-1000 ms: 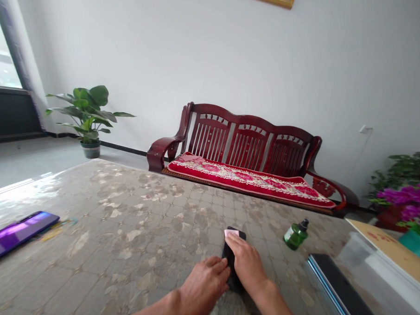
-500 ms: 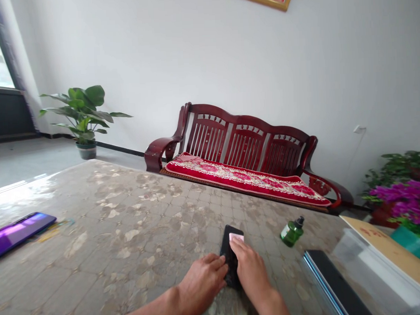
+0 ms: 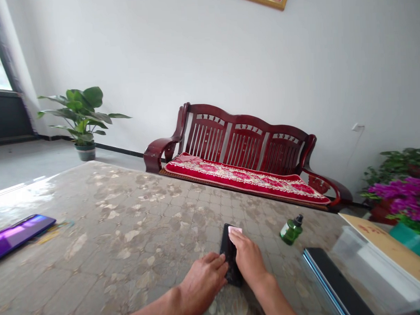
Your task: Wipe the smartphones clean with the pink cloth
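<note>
A black phone point(image 3: 230, 263) lies on the patterned tablecloth point(image 3: 157, 234), its long side pointing away from me. My left hand point(image 3: 208, 274) grips its left edge, fingers closed along the side. Pressed under the fingers of my right hand point(image 3: 248, 257) is a small pale pink cloth point(image 3: 236, 229), which touches the phone's far end. That hand covers part of the phone's right side. To the right stands a small green bottle point(image 3: 290, 230) with a black top, apart from both hands.
A shiny purple tablet-like device point(image 3: 21, 234) lies at the far left. Dark flat cases point(image 3: 337, 282) and a clear plastic box point(image 3: 371, 271) occupy the right, near purple flowers point(image 3: 411, 197). Beyond the table stands a wooden bench point(image 3: 247, 142); a potted plant point(image 3: 85, 116) is back left.
My right hand, with the pink cloth, has slid slightly toward the far end of the phone. The left hand stays on the phone's edge. The view has shifted very slightly.
</note>
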`<state>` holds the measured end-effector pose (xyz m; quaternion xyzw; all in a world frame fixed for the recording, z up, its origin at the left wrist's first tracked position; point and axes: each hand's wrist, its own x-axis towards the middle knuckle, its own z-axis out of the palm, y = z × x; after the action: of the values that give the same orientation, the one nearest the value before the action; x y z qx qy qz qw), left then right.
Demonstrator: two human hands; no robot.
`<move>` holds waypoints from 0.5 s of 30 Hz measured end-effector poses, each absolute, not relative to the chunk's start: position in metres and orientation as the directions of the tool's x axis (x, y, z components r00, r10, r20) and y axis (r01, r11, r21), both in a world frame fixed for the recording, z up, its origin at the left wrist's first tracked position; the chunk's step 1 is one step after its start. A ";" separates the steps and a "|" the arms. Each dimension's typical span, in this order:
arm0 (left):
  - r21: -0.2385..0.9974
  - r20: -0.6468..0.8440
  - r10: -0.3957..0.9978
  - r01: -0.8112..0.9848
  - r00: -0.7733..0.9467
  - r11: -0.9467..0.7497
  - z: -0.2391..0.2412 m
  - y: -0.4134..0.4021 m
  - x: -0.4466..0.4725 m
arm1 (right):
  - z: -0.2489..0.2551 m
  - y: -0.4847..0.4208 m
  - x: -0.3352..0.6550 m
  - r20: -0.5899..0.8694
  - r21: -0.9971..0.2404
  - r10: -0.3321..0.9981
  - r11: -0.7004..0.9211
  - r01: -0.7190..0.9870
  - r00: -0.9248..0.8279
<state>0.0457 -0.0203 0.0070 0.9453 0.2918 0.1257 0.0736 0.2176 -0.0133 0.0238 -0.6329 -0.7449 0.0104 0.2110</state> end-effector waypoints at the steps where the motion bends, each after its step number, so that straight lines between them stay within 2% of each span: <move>1: 0.217 0.192 0.573 0.534 0.797 -0.817 0.008 -0.020 0.046 | 0.022 -0.020 0.216 0.296 -0.267 0.946 0.215 0.939 -0.133; 8: 0.218 0.211 0.549 0.509 0.808 -0.833 0.003 -0.019 0.047 | 0.021 -0.043 0.215 0.295 -0.238 0.930 0.294 0.926 -0.220; 15: 0.234 0.232 0.566 0.519 0.791 -0.822 0.002 -0.020 0.045 | 0.032 0.003 0.214 0.302 -0.260 0.948 0.183 0.948 -0.100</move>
<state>0.0453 -0.0200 0.0021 0.9430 0.2877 0.1472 0.0790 0.2136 0.0026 0.0315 -0.6393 -0.7416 -0.0001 0.2034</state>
